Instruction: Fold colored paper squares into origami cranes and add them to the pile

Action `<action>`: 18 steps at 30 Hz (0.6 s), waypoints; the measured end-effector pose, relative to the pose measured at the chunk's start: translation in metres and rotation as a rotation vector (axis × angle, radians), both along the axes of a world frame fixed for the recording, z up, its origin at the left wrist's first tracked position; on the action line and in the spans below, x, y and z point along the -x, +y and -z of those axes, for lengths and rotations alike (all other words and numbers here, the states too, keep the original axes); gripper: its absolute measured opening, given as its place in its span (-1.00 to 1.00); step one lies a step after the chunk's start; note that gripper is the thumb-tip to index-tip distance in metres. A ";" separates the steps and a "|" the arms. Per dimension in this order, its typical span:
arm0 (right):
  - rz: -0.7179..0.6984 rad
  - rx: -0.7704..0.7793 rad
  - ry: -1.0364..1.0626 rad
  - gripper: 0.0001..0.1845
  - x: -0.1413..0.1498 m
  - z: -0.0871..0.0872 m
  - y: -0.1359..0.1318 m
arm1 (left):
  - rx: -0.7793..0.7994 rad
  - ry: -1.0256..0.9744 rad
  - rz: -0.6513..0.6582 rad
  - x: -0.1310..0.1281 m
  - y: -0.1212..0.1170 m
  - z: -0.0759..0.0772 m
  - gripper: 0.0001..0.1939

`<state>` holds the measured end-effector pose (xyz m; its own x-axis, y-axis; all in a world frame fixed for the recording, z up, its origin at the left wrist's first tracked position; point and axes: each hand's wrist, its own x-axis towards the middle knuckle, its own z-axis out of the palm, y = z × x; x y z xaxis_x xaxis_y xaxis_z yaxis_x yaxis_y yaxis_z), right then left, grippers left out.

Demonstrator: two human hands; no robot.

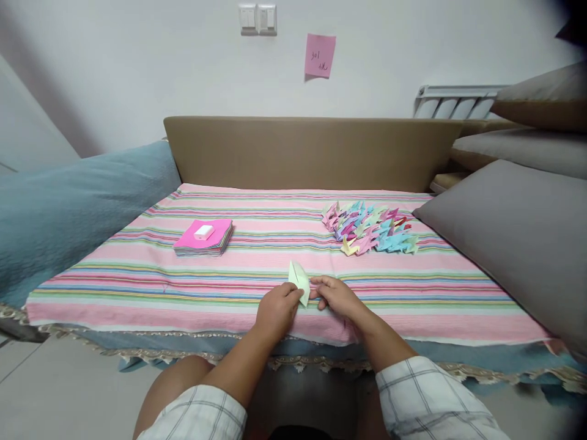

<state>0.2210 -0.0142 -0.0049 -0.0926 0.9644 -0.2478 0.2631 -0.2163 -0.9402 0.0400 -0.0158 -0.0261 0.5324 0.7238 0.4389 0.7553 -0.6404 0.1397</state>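
Note:
A pale green piece of folded paper [299, 282] is held just above the striped cloth, near the front edge of the seat. My left hand [279, 310] pinches its lower left side between thumb and fingers. Close against the paper's right edge is my right hand [337, 295], its index finger stretched out and the other fingers partly curled. Whether those right fingertips grip the paper or only touch it, I cannot tell. Beyond my right hand lie several folded paper cranes [367, 229] in pink, blue, yellow, purple and green.
A stack of square coloured paper [206, 243] carries a small white box-shaped object [204, 232] at the left. Pink striped cloth [257, 263] covers the seat. A grey cushion [499, 244] borders the right side; a blue-covered armrest [92, 208] stands at the left. Behind is a brown backrest [312, 153].

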 end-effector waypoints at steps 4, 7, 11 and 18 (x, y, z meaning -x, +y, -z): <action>-0.021 0.022 0.058 -0.58 0.002 0.004 0.002 | -0.015 -0.057 0.051 0.004 0.000 0.002 -0.73; 0.031 -0.056 0.013 -0.56 -0.001 0.008 0.005 | -0.006 -0.118 0.081 0.006 0.003 0.003 -0.73; 0.053 -0.499 -0.176 -0.42 -0.008 0.004 0.004 | 0.073 -0.224 0.104 0.011 0.010 -0.001 -0.69; -0.247 -0.771 -0.516 -0.66 -0.015 0.001 0.003 | 0.227 -0.213 0.208 0.014 0.008 -0.015 -0.65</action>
<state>0.2363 -0.0112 -0.0061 -0.3720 0.8471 0.3796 0.6395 0.5303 -0.5566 0.0257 -0.0074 -0.0109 0.5925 0.7014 0.3963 0.5508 -0.7117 0.4360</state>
